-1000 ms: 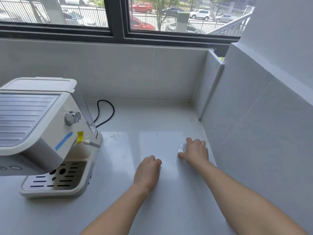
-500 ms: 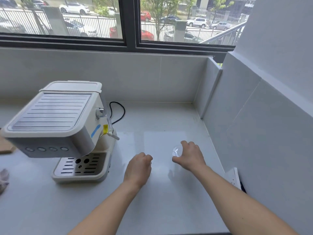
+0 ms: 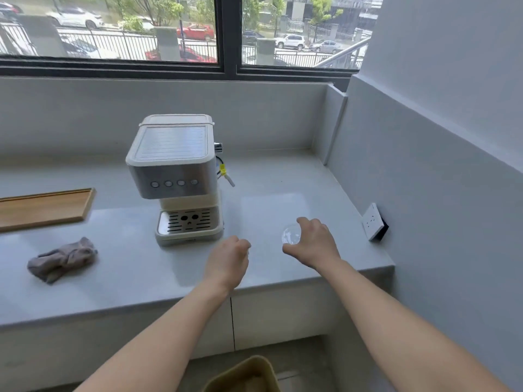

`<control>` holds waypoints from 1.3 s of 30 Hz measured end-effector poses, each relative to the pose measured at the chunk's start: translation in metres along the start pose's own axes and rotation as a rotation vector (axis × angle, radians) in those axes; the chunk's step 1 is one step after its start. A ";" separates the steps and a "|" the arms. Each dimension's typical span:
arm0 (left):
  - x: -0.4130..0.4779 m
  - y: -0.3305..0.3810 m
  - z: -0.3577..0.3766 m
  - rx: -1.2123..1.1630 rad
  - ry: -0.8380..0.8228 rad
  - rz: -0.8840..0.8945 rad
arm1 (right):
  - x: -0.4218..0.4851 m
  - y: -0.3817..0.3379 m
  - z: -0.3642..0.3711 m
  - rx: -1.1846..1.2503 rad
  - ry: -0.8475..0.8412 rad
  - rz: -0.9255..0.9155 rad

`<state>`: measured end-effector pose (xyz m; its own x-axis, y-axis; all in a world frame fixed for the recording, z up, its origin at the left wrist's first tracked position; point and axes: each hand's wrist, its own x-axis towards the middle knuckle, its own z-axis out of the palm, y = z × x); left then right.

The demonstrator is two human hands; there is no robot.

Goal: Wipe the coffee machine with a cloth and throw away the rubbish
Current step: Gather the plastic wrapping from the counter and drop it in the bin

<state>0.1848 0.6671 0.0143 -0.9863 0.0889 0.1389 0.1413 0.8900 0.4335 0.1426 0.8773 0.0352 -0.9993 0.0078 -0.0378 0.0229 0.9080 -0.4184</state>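
Observation:
The white and silver coffee machine (image 3: 175, 176) stands on the grey counter (image 3: 135, 273). A crumpled grey cloth (image 3: 62, 258) lies on the counter to its left, untouched. My right hand (image 3: 314, 244) pinches a small clear plastic piece of rubbish (image 3: 291, 235) between thumb and fingers, just above the counter to the right of the machine. My left hand (image 3: 226, 260) hovers near the machine's drip tray with its fingers curled into a fist; what is inside the fist is hidden. A yellowish bin (image 3: 243, 374) stands on the floor below the counter's front edge.
A wooden tray (image 3: 42, 207) lies at the far left of the counter. A white wall socket (image 3: 373, 222) sticks out of the right wall close to my right hand. Tiled walls enclose the counter at the back and right, under a window.
The view has pulled back from the counter. Both hands have drawn toward the front edge, the right one bringing the clear plastic piece with it. The cloth, tray and bin have come into view.

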 end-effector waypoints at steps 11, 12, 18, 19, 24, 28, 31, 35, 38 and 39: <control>-0.084 -0.004 -0.015 -0.035 -0.007 -0.017 | -0.088 -0.013 0.011 -0.011 -0.042 -0.015; -0.089 -0.004 -0.013 -0.025 -0.008 -0.022 | -0.091 -0.012 0.013 -0.010 -0.040 -0.027; -0.117 -0.004 0.001 -0.019 0.001 -0.060 | -0.106 0.003 0.029 0.012 -0.073 -0.063; -0.121 -0.004 0.004 -0.022 0.009 -0.069 | -0.107 0.006 0.032 0.016 -0.080 -0.066; -0.142 -0.004 0.020 -0.023 0.005 -0.112 | -0.121 0.021 0.049 0.015 -0.122 -0.082; -0.158 -0.013 0.040 -0.002 -0.059 -0.133 | -0.138 0.031 0.073 -0.004 -0.180 -0.081; -0.168 -0.026 0.057 -0.025 -0.097 -0.146 | -0.149 0.037 0.097 -0.023 -0.229 -0.043; -0.180 -0.048 0.084 -0.047 -0.128 -0.110 | -0.161 0.042 0.135 -0.028 -0.262 0.014; -0.191 -0.073 0.112 -0.013 -0.184 -0.094 | -0.167 0.045 0.170 -0.034 -0.271 0.030; -0.195 -0.082 0.122 -0.002 -0.206 -0.089 | -0.169 0.048 0.183 -0.037 -0.276 0.034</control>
<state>0.3553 0.6315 -0.1570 -0.9914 0.0993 -0.0848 0.0525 0.8977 0.4375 0.3186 0.8429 -0.1442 -0.9515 -0.0714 -0.2993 0.0499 0.9241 -0.3790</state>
